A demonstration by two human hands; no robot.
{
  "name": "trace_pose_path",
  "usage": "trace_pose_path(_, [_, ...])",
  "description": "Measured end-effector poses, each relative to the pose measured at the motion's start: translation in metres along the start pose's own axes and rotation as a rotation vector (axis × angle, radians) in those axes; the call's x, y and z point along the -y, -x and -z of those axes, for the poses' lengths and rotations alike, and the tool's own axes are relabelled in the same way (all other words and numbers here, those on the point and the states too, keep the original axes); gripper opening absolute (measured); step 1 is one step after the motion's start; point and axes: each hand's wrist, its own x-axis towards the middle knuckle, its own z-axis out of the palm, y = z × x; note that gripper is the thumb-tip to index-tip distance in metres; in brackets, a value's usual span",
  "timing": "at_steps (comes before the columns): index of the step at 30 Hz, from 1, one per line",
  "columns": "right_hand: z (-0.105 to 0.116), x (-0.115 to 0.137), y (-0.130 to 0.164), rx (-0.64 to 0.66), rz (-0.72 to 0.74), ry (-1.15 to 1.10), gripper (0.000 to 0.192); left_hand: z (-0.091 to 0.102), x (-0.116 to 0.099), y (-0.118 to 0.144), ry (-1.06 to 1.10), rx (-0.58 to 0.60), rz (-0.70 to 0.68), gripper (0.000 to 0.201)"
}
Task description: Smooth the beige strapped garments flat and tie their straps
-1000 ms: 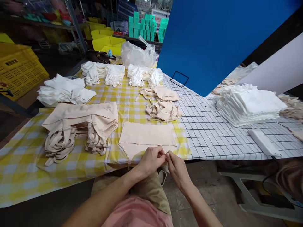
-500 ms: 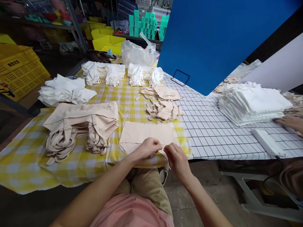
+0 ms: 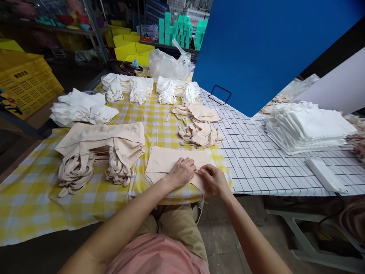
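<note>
Beige cloth bag (image 3: 165, 161) under curled hands (image 3: 196, 176)

No readable text, label, brand or number is found on the cloth, the crates, the boxes or the boards.

My hands: two, left hand (image 3: 181, 172) and right hand (image 3: 214, 179), both on one flat beige cloth piece (image 3: 167, 161). One tall beige bag stack (image 3: 105, 142) to my left. Two small beige heaps: folded heap (image 3: 199, 112), crumpled heap (image 3: 199, 135). White bundles at far edge: four (image 3: 148, 89). One white loose pile (image 3: 82, 108). One big white stack (image 3: 308, 127) on grid cloth. One clear plastic bag (image 3: 169, 66). One yellow crate (image 3: 27, 83).
</note>
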Motion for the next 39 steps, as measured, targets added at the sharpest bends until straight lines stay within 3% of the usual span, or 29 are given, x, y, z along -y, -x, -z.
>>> trace_pose_path(5, [-0.006,0.005,-0.005,0.005,0.007,-0.046,0.021,-0.005,0.003,-0.001,0.179,-0.028,0.173,0.011])
trace_pose_path(9, [-0.011,0.007,-0.008,0.022,0.06,-0.022,0.017,-0.006,0.006,-0.002,0.255,-0.026,0.221,0.011])
trace_pose_path(17, [-0.01,0.012,-0.012,0.032,0.16,0.177,0.016,-0.009,0.009,-0.006,0.295,-0.03,0.25,0.01])
trace_pose_path(33, [-0.01,0.013,-0.012,0.026,0.209,0.2,0.016,-0.012,0.012,-0.008,0.324,-0.043,0.248,0.011])
trace_pose_path(39, [-0.012,0.014,-0.009,0.018,0.286,0.31,0.019,-0.012,0.012,-0.008,0.336,-0.048,0.258,0.011])
